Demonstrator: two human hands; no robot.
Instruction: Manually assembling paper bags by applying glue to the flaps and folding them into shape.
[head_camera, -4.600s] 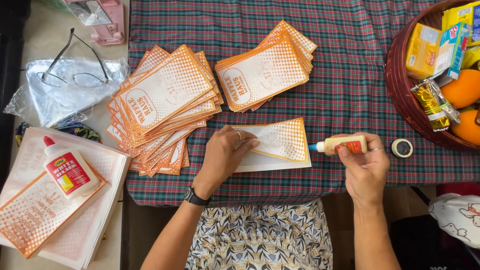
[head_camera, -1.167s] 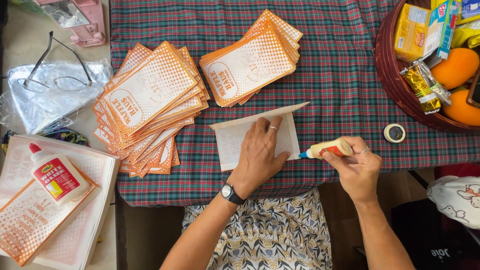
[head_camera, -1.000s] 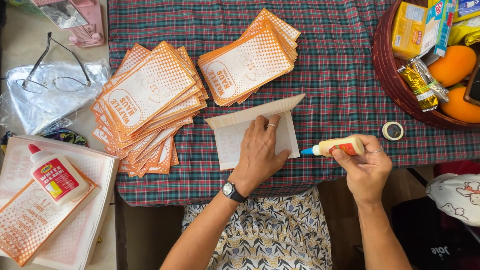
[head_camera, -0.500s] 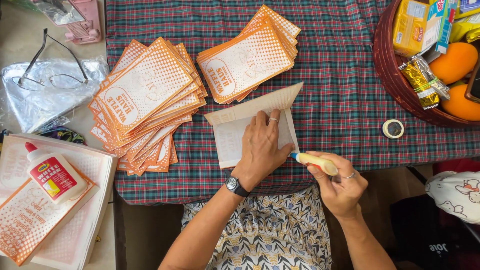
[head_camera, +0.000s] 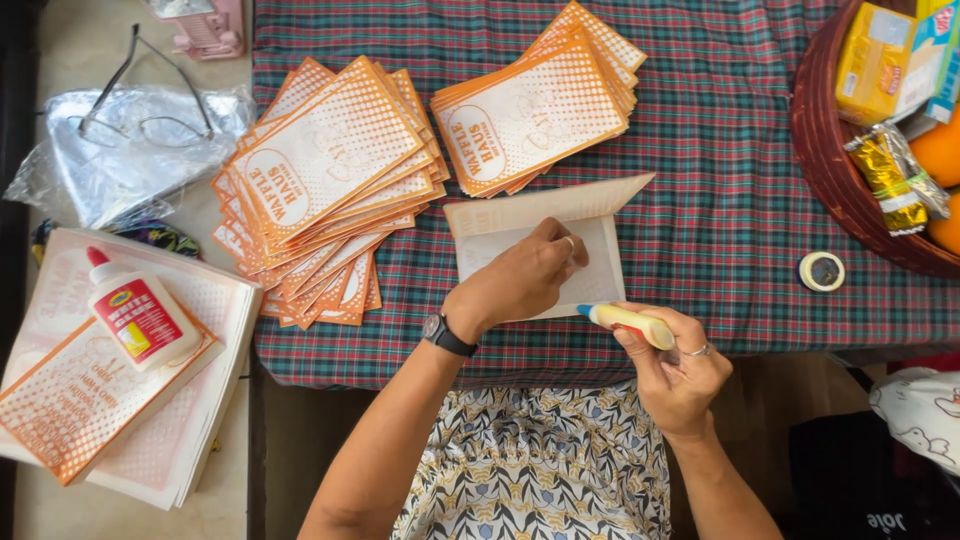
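In the frame centre the left hand (head_camera: 520, 280) presses flat on the paper bag (head_camera: 600, 262). The right hand (head_camera: 675, 375) grips a glue bottle (head_camera: 628, 322) at its lower edge

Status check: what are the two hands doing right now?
Left hand pressing white folded paper sheet flat. Right hand gripping yellow glue tube, tip at sheet's edge. Nothing obstructing.

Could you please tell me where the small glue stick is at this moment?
In the head view the glue stick is in the right hand, low and right of centre, its blue tip at the lower edge of the paper bag that the left hand presses down.
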